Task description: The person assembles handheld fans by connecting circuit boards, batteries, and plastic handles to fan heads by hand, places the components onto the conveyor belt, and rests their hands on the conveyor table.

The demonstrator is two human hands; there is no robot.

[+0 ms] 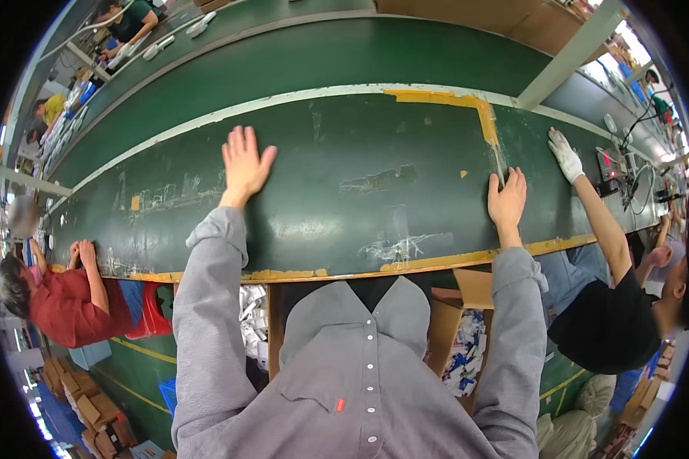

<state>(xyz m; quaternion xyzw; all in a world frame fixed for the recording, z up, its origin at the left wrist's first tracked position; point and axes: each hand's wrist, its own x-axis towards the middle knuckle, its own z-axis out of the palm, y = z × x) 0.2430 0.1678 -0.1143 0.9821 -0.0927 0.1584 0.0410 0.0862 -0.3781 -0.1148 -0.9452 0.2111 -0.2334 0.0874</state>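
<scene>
My left hand [244, 164] lies on the dark green bench top [306, 176], left of its middle, with the fingers stretched toward the far side and the thumb apart. On the right, my right hand [507, 200] rests on the same surface near its front edge. Its fingers are extended and point away from me, beside a strip of yellow tape [485, 122]. Neither hand holds anything. Scuffs and a worn patch [378, 179] mark the top between them.
A white rail [283, 99] divides the bench from a green conveyor belt [306, 57]. Co-workers sit close by: one in a red shirt [76, 306] at left, one in black [605, 321] with a white glove [566, 155] at right. Open cartons [449, 336] of small packets stand below the bench.
</scene>
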